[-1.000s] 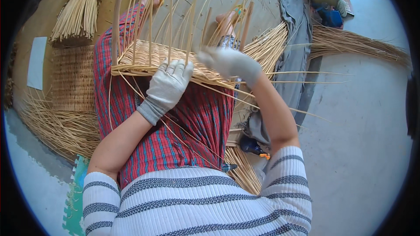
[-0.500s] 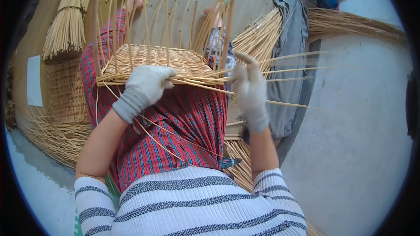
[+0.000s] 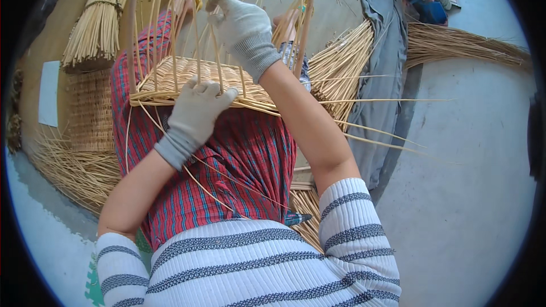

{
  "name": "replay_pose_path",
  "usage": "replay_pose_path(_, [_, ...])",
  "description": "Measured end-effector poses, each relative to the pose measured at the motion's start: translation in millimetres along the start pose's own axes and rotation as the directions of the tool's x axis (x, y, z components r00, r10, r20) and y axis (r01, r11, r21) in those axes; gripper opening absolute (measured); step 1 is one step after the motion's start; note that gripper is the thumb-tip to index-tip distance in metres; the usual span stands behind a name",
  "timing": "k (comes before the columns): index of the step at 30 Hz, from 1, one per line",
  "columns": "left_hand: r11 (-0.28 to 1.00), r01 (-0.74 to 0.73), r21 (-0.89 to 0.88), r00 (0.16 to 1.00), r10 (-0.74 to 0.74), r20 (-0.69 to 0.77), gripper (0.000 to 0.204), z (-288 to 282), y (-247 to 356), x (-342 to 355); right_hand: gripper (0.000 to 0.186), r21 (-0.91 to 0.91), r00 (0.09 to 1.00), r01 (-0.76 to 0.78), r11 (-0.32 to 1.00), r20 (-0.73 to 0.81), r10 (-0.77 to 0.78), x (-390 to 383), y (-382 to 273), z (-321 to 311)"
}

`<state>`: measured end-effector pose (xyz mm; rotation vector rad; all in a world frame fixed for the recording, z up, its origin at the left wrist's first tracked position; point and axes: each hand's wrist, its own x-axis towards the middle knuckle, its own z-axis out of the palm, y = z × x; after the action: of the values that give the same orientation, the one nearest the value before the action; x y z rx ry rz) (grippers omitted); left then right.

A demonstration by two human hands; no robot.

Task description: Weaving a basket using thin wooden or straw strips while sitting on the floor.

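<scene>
A shallow wicker basket (image 3: 250, 74) with a woven base rests on my lap, thin stakes standing up along its near edge. My gloved left hand (image 3: 199, 112) is at that edge, fingers curled over the woven rods beside the stake bases. Higher up, my gloved right hand (image 3: 243, 28) is closed around the upper part of an upright wicker stake (image 3: 218, 59); its fingertips are partly hidden. Loose weaving rods (image 3: 392, 100) stick out to the right from the near edge. Other thin rods (image 3: 210, 190) hang over the red checked cloth on my lap.
A tied bundle of rods (image 3: 94, 20) stands at the far left, above a woven panel (image 3: 91, 111) and a white sheet (image 3: 49, 94). More rods (image 3: 344, 59) lie to the right beside grey cloth (image 3: 378, 74). Darker rods (image 3: 463, 42) spread farther right.
My right hand has left the rods at the right and moved up and left to a standing stake. My left hand has shifted slightly right and down, still at the near edge.
</scene>
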<state>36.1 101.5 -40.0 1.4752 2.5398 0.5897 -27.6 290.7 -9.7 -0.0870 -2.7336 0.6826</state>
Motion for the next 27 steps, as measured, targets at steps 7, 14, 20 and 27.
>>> replay_pose_path(7, [0.989,0.067,0.135,0.995,-0.056,-0.079,0.046,35.2,42.8,14.2,0.080,0.254,0.897,-0.374,0.892,0.345,0.278,-30.2,6.3,-40.1])
replay_pose_path(14, [0.981,-0.137,0.140,0.946,0.172,-0.276,0.033,41.0,28.7,14.2,0.040,-0.488,0.579,-0.533,0.691,0.385,0.719,-154.9,15.4,-157.4])
replay_pose_path(20, [0.994,-0.106,0.017,0.986,0.107,-0.131,0.027,35.1,27.4,17.2,0.039,0.473,0.440,-0.872,0.126,0.645,0.624,-218.6,8.6,-107.8])
replay_pose_path(27, [0.975,0.109,-0.191,0.988,-0.086,0.126,0.034,17.2,30.1,34.6,0.092,0.096,0.630,-0.774,0.626,0.022,0.776,-215.4,114.9,-112.0])
